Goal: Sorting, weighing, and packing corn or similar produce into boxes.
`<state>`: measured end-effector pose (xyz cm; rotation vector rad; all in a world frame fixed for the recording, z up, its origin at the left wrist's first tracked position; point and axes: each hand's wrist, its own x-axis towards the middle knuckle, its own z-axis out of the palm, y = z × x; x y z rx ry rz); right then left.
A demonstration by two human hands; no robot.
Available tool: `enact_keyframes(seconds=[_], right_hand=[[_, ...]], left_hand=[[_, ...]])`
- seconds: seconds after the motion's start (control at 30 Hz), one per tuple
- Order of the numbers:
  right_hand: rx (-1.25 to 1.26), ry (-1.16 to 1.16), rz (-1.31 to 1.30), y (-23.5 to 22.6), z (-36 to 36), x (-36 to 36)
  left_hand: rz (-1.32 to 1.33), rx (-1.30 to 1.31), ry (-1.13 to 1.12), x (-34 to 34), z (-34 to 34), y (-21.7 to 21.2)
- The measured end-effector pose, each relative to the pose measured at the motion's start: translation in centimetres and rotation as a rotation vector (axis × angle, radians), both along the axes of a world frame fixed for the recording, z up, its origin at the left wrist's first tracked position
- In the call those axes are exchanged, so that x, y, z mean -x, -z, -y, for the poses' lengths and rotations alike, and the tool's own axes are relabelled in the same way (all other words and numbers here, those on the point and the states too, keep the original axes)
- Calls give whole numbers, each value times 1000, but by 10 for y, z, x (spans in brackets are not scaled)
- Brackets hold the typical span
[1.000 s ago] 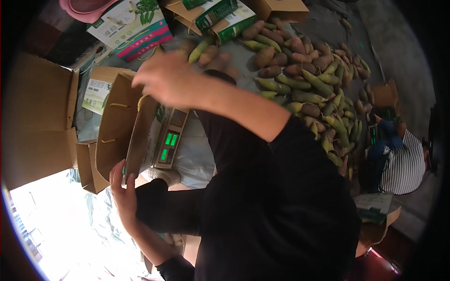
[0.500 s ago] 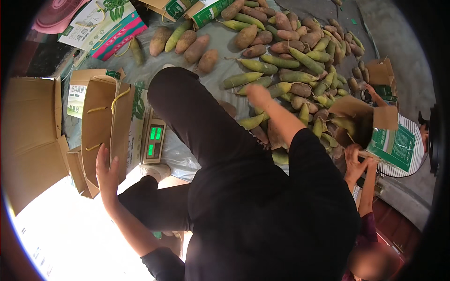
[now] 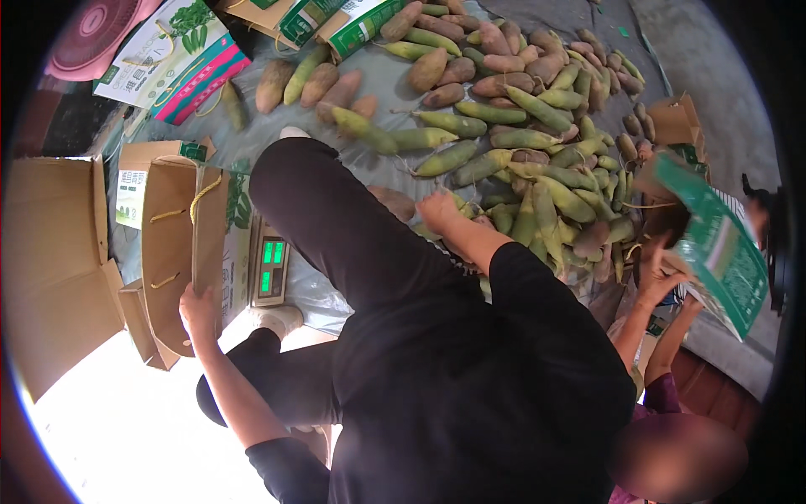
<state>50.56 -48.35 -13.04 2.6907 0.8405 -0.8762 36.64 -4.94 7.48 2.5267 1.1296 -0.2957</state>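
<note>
My left hand (image 3: 197, 315) is closed around the lower edge of an upright cardboard carton (image 3: 172, 227) with yellow cord handles. Beside that carton, near my knee, stands a digital scale (image 3: 271, 267) with lit green digits. My right hand (image 3: 441, 214) is over the near left side of a large radish pile (image 3: 546, 139), made up of green radishes and muddy brownish ones. Its fingers are curled and slightly blurred, so whether it holds anything is unclear. A smeared green radish (image 3: 363, 130) shows left of the pile, beyond my knee.
At right another person's hands (image 3: 659, 277) hold a green and white carton (image 3: 714, 244) beside the pile. Printed cartons (image 3: 180, 59) and a pink plastic basket (image 3: 94, 38) stand at the far left. A large open cardboard box (image 3: 54, 260) is at the left edge.
My left hand has taken hold of the carton edge. My right hand has moved nearer and left. The other person's carton has tilted and shifted right; more green radishes lie on the pile's near side.
</note>
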Motion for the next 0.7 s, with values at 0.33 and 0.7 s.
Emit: enact_keyframes(seconds=[0.33, 0.7], right_hand=[[110, 240, 271, -43, 49, -50], [-90, 1031, 657, -63, 169, -42]], left_hand=[[67, -66, 64, 10, -14, 18], [-2, -139, 2, -2, 1, 13]])
